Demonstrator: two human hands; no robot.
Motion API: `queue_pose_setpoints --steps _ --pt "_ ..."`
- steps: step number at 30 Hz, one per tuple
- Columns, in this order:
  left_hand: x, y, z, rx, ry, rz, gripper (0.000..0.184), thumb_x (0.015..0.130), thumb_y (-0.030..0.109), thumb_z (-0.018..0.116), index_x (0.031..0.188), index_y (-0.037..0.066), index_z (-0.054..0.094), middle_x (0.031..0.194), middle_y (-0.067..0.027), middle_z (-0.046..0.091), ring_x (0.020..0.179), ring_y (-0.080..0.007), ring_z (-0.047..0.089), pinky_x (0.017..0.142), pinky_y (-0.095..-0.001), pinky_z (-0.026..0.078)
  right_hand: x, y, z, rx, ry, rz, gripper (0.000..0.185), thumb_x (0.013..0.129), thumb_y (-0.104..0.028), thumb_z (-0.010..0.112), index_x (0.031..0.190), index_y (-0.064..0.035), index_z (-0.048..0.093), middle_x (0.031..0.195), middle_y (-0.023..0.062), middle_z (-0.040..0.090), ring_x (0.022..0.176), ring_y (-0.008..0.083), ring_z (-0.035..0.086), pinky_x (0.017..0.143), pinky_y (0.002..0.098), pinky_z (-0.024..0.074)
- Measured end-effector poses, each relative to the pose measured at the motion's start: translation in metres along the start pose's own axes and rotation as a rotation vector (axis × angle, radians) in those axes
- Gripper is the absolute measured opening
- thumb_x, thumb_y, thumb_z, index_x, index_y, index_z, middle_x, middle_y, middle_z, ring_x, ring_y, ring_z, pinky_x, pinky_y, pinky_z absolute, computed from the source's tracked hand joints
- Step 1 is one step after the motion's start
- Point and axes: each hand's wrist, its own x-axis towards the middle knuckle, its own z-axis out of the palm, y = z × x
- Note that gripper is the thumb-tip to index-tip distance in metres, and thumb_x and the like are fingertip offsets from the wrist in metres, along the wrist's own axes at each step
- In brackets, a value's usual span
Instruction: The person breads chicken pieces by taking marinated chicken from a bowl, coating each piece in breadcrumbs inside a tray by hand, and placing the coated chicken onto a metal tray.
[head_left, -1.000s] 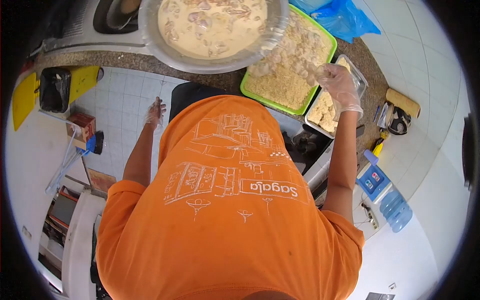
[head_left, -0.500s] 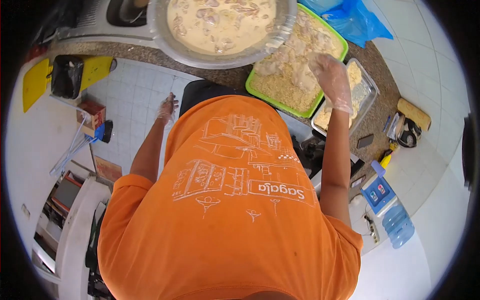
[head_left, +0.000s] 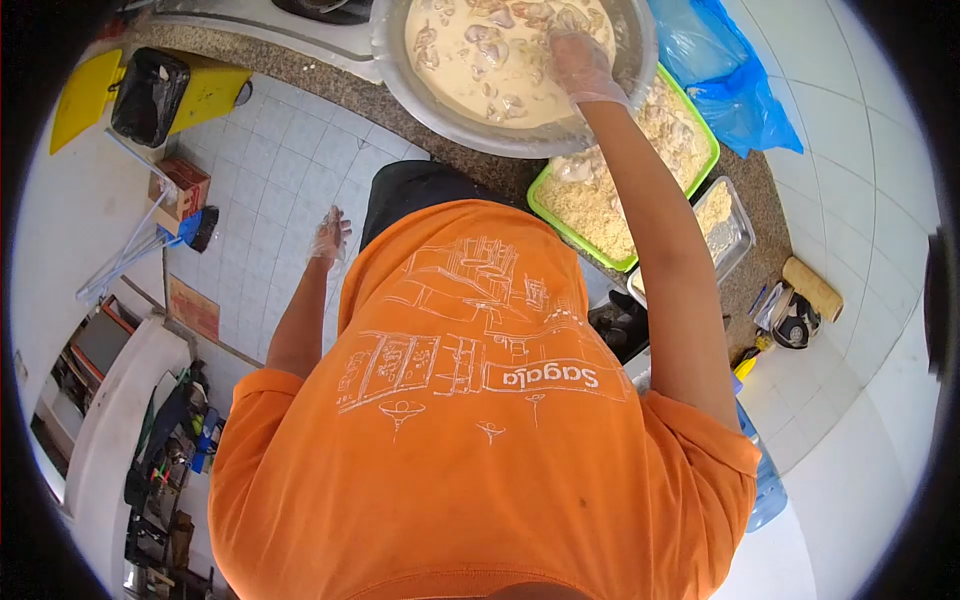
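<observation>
My right hand (head_left: 580,68), in a clear plastic glove, reaches into the large metal bowl (head_left: 470,135) of creamy batter with meat pieces (head_left: 485,45). Its fingertips touch the batter and pieces; what they grip, if anything, is hidden. My left hand (head_left: 330,236), also gloved, hangs at my side over the floor, fingers apart and holding nothing. Right of the bowl lies a green tray (head_left: 708,150) of pale crumbs (head_left: 600,215) with coated pieces on it, partly behind my right forearm. Beside it is a metal tray (head_left: 738,245) with crumb-coated pieces (head_left: 712,208).
A blue plastic bag (head_left: 735,90) lies behind the green tray, on the granite counter (head_left: 765,215). Part of a sink (head_left: 325,8) shows at the top left. A black bin (head_left: 150,98) and a cardboard box (head_left: 185,192) stand on the left.
My right hand has moved left from over the crumb trays into the bowl. My left hand still hangs at my side. The view has shifted.
</observation>
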Motion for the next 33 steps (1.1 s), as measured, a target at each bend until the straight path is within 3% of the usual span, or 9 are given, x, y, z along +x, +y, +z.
queue_pose_setpoints --steps 7,10,13,16,18,24,27,30,33 --pt "0.014 -0.043 -0.021 -0.025 -0.007 -0.058 0.084 0.099 0.072 0.036 0.150 0.006 0.045 0.139 -0.0178 0.061 0.121 -0.0322 0.061 0.102 -0.0504 0.042 -0.010 0.009 -0.039 0.256 0.012 0.146 0.032 0.084 -0.029 0.068 0.103 -0.0038 0.073 0.105 0.0203 0.073 0.102 0.0382 0.069 0.091 0.0427 0.0560" --pt "0.025 -0.039 -0.017 0.008 -0.026 -0.048 0.085 0.099 0.072 0.036 0.152 0.006 0.043 0.139 -0.0183 0.060 0.122 -0.0325 0.061 0.103 -0.0500 0.042 -0.042 0.033 -0.063 0.614 0.125 0.145 0.033 0.084 -0.031 0.071 0.103 -0.0036 0.073 0.105 0.0199 0.073 0.101 0.0360 0.069 0.090 0.0418 0.0548" --pt "0.018 -0.008 -0.005 0.071 -0.049 -0.019 0.084 0.100 0.071 0.036 0.152 0.005 0.043 0.139 -0.0186 0.061 0.122 -0.0322 0.061 0.103 -0.0473 0.044 -0.063 0.036 -0.076 0.899 0.056 0.367 0.032 0.084 -0.029 0.072 0.102 -0.0028 0.072 0.103 0.0210 0.072 0.105 0.0364 0.067 0.092 0.0412 0.0527" --pt "0.005 0.034 0.014 0.113 -0.085 0.022 0.083 0.101 0.069 0.036 0.151 0.004 0.044 0.138 -0.0188 0.061 0.121 -0.0316 0.062 0.102 -0.0449 0.045 -0.048 0.025 -0.054 0.409 0.193 0.128 0.030 0.084 -0.024 0.072 0.103 -0.0013 0.070 0.100 0.0219 0.072 0.101 0.0403 0.068 0.090 0.0446 0.0533" --pt "0.005 0.058 0.024 0.152 -0.110 0.072 0.081 0.101 0.068 0.035 0.150 0.004 0.045 0.137 -0.0189 0.062 0.121 -0.0312 0.062 0.100 -0.0443 0.046 -0.022 0.015 -0.029 0.199 0.254 0.122 0.028 0.085 -0.020 0.071 0.105 -0.0010 0.068 0.104 0.0236 0.071 0.101 0.0433 0.067 0.089 0.0490 0.0534" --pt "0.004 0.110 0.036 0.184 -0.121 0.240 0.076 0.103 0.065 0.034 0.147 0.005 0.048 0.134 -0.0182 0.064 0.116 -0.0299 0.065 0.096 -0.0445 0.048 0.007 0.011 -0.002 0.060 0.080 0.077 0.031 0.092 -0.015 0.059 0.121 -0.0071 0.065 0.106 0.0208 0.071 0.106 0.0376 0.068 0.090 0.0482 0.0551" --pt "0.002 0.104 0.029 0.149 -0.087 0.249 0.076 0.103 0.066 0.034 0.147 0.006 0.048 0.132 -0.0177 0.065 0.112 -0.0288 0.066 0.093 -0.0438 0.049 -0.010 -0.008 -0.026 0.041 0.083 -0.052 0.029 0.092 -0.011 0.057 0.120 -0.0069 0.066 0.107 0.0197 0.071 0.105 0.0362 0.069 0.089 0.0463 0.0565" --pt "0.014 0.078 0.020 0.128 -0.057 0.197 0.077 0.103 0.066 0.034 0.147 0.005 0.048 0.132 -0.0168 0.065 0.111 -0.0280 0.066 0.090 -0.0434 0.050 -0.008 -0.011 -0.010 0.046 0.183 -0.141 0.021 0.092 -0.010 0.058 0.108 -0.0029 0.070 0.104 0.0254 0.071 0.101 0.0398 0.070 0.087 0.0475 0.0578" --pt "0.014 0.040 0.007 0.145 -0.033 0.102 0.078 0.102 0.067 0.034 0.147 0.005 0.048 0.131 -0.0158 0.066 0.111 -0.0274 0.066 0.088 -0.0425 0.049 0.004 -0.015 -0.007 0.012 0.028 -0.059 0.022 0.093 -0.010 0.056 0.107 -0.0003 0.071 0.105 0.0266 0.071 0.101 0.0388 0.071 0.087 0.0482 0.0579"
